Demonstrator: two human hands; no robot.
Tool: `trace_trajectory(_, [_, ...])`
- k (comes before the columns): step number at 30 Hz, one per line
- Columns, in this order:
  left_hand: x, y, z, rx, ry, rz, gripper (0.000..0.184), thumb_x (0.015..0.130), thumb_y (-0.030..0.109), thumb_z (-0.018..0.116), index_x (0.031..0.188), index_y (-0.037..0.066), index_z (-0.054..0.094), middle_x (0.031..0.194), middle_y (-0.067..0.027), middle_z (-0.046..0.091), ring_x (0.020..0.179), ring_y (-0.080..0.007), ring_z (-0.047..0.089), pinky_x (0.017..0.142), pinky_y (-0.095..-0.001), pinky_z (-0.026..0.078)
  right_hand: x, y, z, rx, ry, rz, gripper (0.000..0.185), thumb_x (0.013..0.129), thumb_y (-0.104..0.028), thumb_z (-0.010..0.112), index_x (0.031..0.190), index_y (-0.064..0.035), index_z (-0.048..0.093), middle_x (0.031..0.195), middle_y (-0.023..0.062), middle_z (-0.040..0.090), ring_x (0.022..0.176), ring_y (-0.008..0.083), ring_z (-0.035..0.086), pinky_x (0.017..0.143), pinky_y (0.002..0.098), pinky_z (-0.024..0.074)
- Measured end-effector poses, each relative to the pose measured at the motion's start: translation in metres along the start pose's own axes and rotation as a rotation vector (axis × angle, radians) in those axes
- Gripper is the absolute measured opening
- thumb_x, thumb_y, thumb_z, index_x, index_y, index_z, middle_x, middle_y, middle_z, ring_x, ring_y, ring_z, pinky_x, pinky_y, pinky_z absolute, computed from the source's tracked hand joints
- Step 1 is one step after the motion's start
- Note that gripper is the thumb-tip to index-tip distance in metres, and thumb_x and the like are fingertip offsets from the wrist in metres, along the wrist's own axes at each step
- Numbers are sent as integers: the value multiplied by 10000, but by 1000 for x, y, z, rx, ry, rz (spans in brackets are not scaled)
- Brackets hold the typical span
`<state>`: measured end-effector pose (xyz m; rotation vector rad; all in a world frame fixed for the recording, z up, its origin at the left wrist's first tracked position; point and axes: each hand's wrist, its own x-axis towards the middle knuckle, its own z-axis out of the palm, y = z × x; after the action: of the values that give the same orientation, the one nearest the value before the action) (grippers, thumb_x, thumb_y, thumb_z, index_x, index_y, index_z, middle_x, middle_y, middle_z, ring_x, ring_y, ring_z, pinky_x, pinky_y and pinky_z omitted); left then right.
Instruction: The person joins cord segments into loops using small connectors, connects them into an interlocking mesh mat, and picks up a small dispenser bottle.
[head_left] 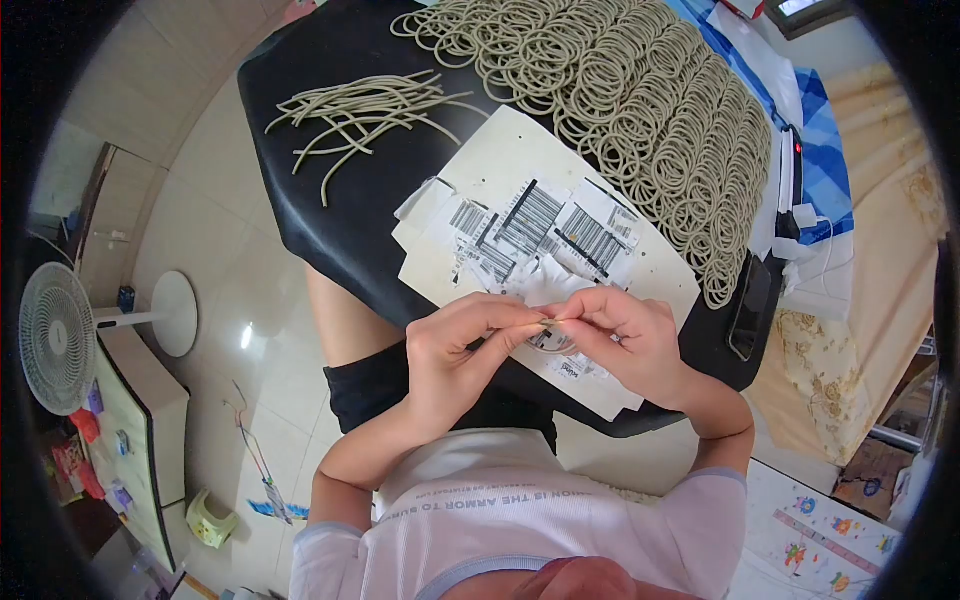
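Note:
My left hand (462, 350) and my right hand (622, 335) meet above the near part of a cream board (425, 262). Thumb and forefinger of each are pinched on the two ends of a beige cord (553, 350), which curves into a loop below the fingertips. The exact join between the ends is hidden by my fingers. Printed barcode labels (535, 220) and crumpled white paper lie on the board. Beyond it, to the left, loose straight lengths of the same cord (370, 110) rest on a black table cover (330, 225).
Many beige cord rings (640, 110) lie in overlapping rows across the far right of the table. A phone (752, 308) sits at the right edge, near a power strip (790, 180) with a white cable. On the floor side at left stands a white fan (60, 338).

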<state>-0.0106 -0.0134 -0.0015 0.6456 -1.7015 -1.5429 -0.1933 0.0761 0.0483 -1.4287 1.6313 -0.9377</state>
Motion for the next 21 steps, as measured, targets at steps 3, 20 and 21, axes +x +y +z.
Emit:
trace_trajectory(3, [0, -1, 0, -5, -1, 8, 99, 826, -3, 712, 924, -2, 729, 891, -106, 714, 801, -161, 684, 716, -262, 539, -1, 5, 3, -9, 34, -54, 125, 910, -48, 652, 1016, 16, 634, 901, 69, 728, 730, 64, 663, 627, 215, 525])
trace_trajectory(20, [-1, -2, 3, 41, 26, 28, 103, 827, 11, 713, 926, 15, 739, 878, -94, 717, 772, -156, 681, 683, -256, 533, -5, 4, 7, 42, 77, 18, 153, 905, -54, 662, 1036, 22, 640, 879, 64, 711, 779, 81, 672, 677, 230, 543])
trace_trajectory(21, [-1, -2, 4, 38, 27, 30, 104, 826, 12, 714, 927, 16, 739, 878, -94, 717, 770, -156, 680, 682, -256, 532, -5, 4, 7, 43, 78, 20, 155, 905, -54, 664, 1037, 23, 641, 880, 64, 710, 780, 82, 672, 682, 232, 545])
